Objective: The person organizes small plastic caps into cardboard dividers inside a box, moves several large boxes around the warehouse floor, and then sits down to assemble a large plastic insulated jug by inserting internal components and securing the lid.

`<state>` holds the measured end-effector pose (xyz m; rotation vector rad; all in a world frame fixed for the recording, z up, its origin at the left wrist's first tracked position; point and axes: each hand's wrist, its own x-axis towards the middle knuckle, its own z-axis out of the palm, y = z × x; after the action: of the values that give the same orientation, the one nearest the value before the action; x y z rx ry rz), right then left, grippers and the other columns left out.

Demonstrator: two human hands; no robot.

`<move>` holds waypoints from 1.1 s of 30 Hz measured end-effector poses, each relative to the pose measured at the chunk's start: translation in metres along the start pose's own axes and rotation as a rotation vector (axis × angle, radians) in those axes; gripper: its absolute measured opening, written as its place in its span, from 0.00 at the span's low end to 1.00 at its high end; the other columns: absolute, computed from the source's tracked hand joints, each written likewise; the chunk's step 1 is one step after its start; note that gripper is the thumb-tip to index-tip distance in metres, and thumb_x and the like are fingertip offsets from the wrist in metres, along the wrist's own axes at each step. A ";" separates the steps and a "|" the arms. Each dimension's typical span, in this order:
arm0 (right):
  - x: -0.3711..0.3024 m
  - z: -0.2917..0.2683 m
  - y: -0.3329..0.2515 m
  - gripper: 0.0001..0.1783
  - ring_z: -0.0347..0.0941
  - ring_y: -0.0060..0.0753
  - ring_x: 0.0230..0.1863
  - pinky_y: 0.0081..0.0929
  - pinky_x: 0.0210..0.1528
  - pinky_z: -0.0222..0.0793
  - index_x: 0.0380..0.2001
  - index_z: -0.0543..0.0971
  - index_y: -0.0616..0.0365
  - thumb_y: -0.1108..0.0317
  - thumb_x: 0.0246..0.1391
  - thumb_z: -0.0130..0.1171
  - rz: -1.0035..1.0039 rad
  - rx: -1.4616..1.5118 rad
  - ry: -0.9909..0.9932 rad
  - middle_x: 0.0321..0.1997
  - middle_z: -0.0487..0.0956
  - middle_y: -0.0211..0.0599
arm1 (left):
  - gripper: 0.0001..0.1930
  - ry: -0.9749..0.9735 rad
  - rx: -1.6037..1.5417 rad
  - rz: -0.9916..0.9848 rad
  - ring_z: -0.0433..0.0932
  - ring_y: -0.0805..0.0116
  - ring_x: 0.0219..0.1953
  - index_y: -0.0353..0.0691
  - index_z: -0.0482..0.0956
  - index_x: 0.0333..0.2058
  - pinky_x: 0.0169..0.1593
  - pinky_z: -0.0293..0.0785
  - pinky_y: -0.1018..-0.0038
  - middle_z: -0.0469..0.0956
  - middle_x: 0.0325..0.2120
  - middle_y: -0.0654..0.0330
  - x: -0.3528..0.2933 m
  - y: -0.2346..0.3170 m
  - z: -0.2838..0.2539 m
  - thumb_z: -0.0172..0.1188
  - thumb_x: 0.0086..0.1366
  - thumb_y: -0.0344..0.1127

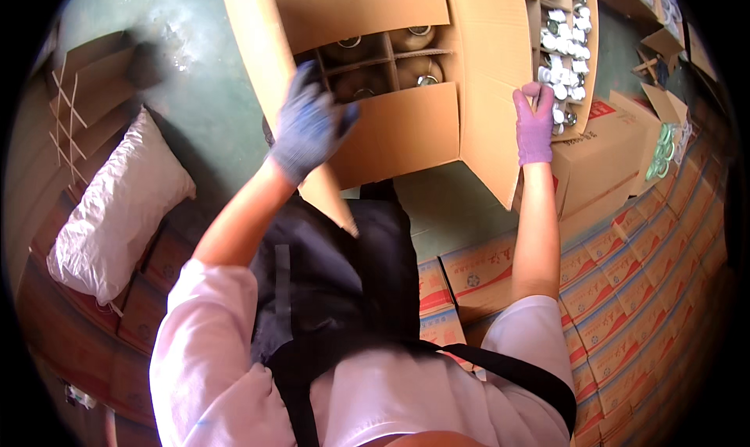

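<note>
Flaps (492, 80) spread outward around the open carton (402, 130) in the head view, presumably to leave its mouth clear from above. The carton is at the far middle, just beyond the person's legs; its dividers (391, 48) set glass vessels (419, 72) in separate cells, probably to stop them knocking together.

Over the carton's left side, the left hand (308, 126), in a blue-grey glove, is loosely open with thumb apart, blurred; no thing shows in its grasp. The right hand (535, 123), gloved in purple, has its fingers bent at the right flap's outer edge; whether they pinch anything, I cannot tell. Just beyond it, white-capped pieces (562, 44) crowd a second carton, perhaps kept there for easy reach. A closed carton (594, 166) is nearer, on the right.
</note>
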<state>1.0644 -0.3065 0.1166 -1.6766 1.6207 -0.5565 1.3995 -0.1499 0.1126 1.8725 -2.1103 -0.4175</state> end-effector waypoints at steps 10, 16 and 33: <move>-0.004 0.027 0.005 0.27 0.70 0.28 0.40 0.25 0.41 0.69 0.54 0.63 0.67 0.66 0.54 0.59 -0.093 0.073 0.086 0.49 0.72 0.40 | 0.30 0.137 -1.011 -1.332 0.71 0.79 0.23 0.48 0.66 0.61 0.30 0.73 0.77 0.76 0.26 0.66 -0.144 -0.021 -0.018 0.63 0.59 0.34; -0.017 0.032 -0.034 0.28 0.72 0.30 0.41 0.26 0.46 0.67 0.51 0.70 0.70 0.63 0.51 0.64 0.395 -0.007 -0.117 0.43 0.78 0.40 | 0.23 0.333 -1.654 -1.197 0.78 0.69 0.41 0.30 0.71 0.53 0.48 0.74 0.76 0.78 0.42 0.57 -0.206 -0.085 -0.001 0.62 0.59 0.30; -0.082 0.124 -0.110 0.20 0.72 0.24 0.39 0.24 0.44 0.68 0.47 0.74 0.67 0.67 0.53 0.61 0.354 -0.114 -0.021 0.41 0.78 0.34 | 0.40 0.170 -0.836 -0.931 0.52 0.50 0.67 0.31 0.50 0.65 0.66 0.53 0.63 0.52 0.64 0.39 -0.159 -0.138 0.186 0.57 0.58 0.41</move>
<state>1.2196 -0.2082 0.1332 -1.4204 1.9086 -0.2725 1.4691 -0.0033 -0.1169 2.0525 -0.6186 -1.0651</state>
